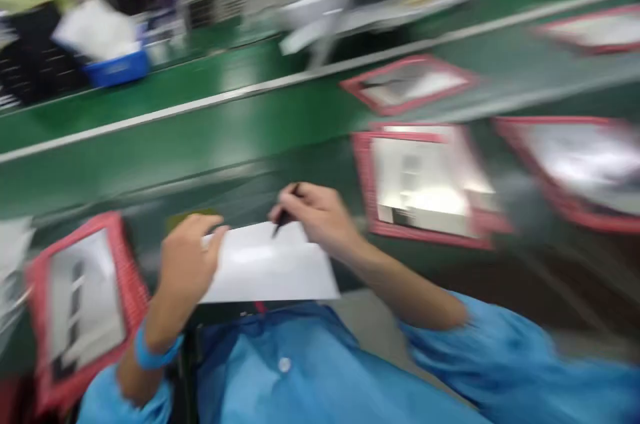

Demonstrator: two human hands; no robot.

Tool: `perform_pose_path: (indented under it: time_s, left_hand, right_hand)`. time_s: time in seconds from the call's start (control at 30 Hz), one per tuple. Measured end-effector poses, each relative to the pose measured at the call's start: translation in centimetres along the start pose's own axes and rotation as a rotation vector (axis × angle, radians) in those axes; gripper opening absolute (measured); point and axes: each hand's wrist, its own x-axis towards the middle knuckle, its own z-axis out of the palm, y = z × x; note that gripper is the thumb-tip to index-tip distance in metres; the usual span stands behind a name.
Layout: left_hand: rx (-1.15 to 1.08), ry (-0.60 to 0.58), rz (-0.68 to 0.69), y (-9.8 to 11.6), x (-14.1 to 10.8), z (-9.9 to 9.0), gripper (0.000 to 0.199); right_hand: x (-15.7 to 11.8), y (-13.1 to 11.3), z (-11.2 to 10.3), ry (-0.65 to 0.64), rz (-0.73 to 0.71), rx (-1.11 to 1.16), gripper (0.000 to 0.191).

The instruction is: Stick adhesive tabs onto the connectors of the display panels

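A flat white sheet (270,277), its surface shiny, lies in front of my body at the near edge of the green bench. My left hand (193,254) is at its left edge, with the fingers curled and the thumb over the sheet; the underside of that grip is hidden. My right hand (320,214) pinches a thin dark pen (281,221), its tip pointing down over the upper part of the sheet. Whether the tip touches the surface cannot be made out through the motion blur.
Red-edged framed mirrors lie around: one at the left (87,297), overlapping ones right of my hand (373,177), another farther back (410,104), and more at the far right (565,211). Behind a pale rail (215,97) stands a blue box (117,69) holding white material.
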Motion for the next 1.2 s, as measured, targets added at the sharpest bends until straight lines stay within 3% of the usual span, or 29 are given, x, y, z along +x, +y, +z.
perform_pose_path:
  time_s: [0.1, 0.23, 0.33, 0.43, 0.57, 0.7, 0.8, 1.03, 1.2]
  left_hand:
    - [0.021, -0.091, 0.076, 0.2, 6.9, 0.9, 0.033]
    - [0.185, -0.331, 0.124, 5.6, 13.8, 3.7, 0.031]
    - [0.195, -0.404, 0.177, 9.6, 18.7, 8.7, 0.031]
    - [0.203, -0.402, 0.193, 12.8, 24.1, 14.6, 0.029]
    - [0.232, -0.274, 0.178, 16.1, 31.4, 19.9, 0.039]
    - [0.27, -0.185, 0.148, 17.8, 38.6, 22.5, 0.043]
    - [0.298, -0.166, 0.166, 18.6, 43.6, 24.2, 0.043]
    - [0.361, -0.268, 0.191, 20.7, 52.1, 28.6, 0.048]
    - [0.388, -0.438, 0.075, 22.2, 55.4, 29.7, 0.046]
  right_hand:
    - [-1.2, -0.6, -7.6, 0.194, 0.029, -0.047, 0.037]
    - [-3.3, -0.3, -12.6, 0.41, 0.0, -0.022, 0.056]
    - [-5.2, 0.7, -15.2, 0.554, -0.013, 0.01, 0.056]
    - [-6.3, 2.1, -17.1, 0.67, -0.042, 0.04, 0.051]
    - [-6.0, 4.0, -16.2, 0.744, -0.141, 0.071, 0.052]
    - [-5.9, 5.0, -13.2, 0.781, -0.257, 0.069, 0.051]
    - [-6.6, 5.4, -12.2, 0.795, -0.322, 0.034, 0.045]
    - [-7.7, 5.4, -12.4, 0.785, -0.382, -0.09, 0.035]
    - [-7.7, 5.1, -12.3, 0.775, -0.357, -0.163, 0.032]
